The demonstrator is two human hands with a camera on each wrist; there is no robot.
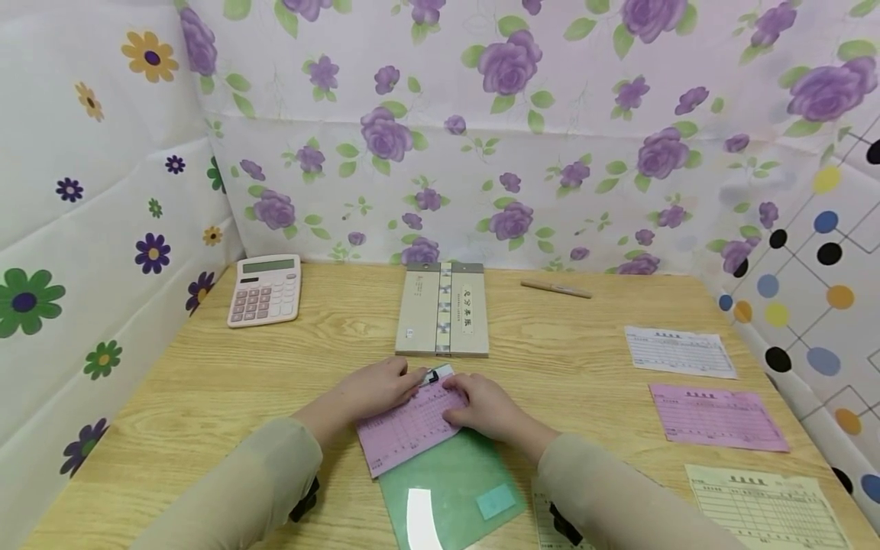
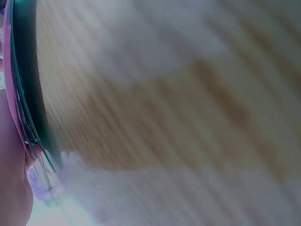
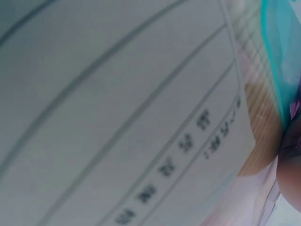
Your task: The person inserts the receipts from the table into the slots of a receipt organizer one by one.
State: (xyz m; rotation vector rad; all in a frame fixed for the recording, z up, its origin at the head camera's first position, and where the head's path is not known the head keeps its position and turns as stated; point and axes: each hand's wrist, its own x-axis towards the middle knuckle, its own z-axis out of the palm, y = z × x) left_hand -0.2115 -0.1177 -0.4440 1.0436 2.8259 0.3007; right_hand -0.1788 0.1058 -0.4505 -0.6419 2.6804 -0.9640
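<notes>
A pink printed form (image 1: 412, 431) lies at a slant over the upper part of a translucent green clipboard (image 1: 440, 496). At the clipboard's top is a small black clip (image 1: 431, 376). My left hand (image 1: 378, 391) grips the upper left edge, its thumb by the clip; the left wrist view shows the hand (image 2: 11, 169) beside the edges of the board and form. My right hand (image 1: 490, 410) pinches the form's right side, thumb and forefinger on the paper. Its fingers partly hide that edge. In the right wrist view the hand (image 3: 290, 174) shows only at the edge.
Along the right side lie a white form (image 1: 681, 353), a pink form (image 1: 718, 418) and a yellow form (image 1: 766, 508). Another yellowish sheet (image 1: 546, 527) is partly under my right forearm. Ledger books (image 1: 419, 309), a calculator (image 1: 264, 290) and a pen (image 1: 555, 289) lie farther back.
</notes>
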